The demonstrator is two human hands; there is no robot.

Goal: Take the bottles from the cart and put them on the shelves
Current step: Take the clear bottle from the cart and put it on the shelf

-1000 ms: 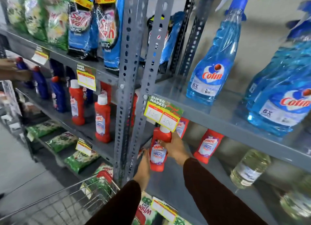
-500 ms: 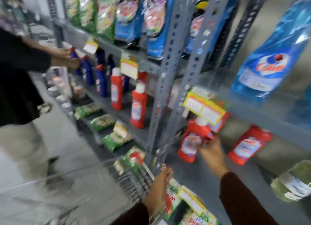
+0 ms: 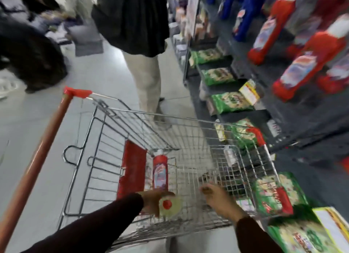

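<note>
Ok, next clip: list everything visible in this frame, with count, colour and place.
Shopping cart: one, silver wire with red corner caps and a red-brown handle bar, centre of the aisle.
Red bottle: one, red with a pale cap, inside the cart by its red flap.
Pale bottle: one, yellowish with a red cap, in the left hand's grip over the cart.
Red shelf bottles: several, blurred, red with white caps, upper right shelf.
Blue bottles: a few, blurred, shelf top right.
Green packets: several, lower shelves on the right.
Bystander: one, dark top and beige trousers, beyond the cart.
Left hand: closed round the pale bottle.
Right hand: empty, fingers loosely curled, over the cart.
</note>
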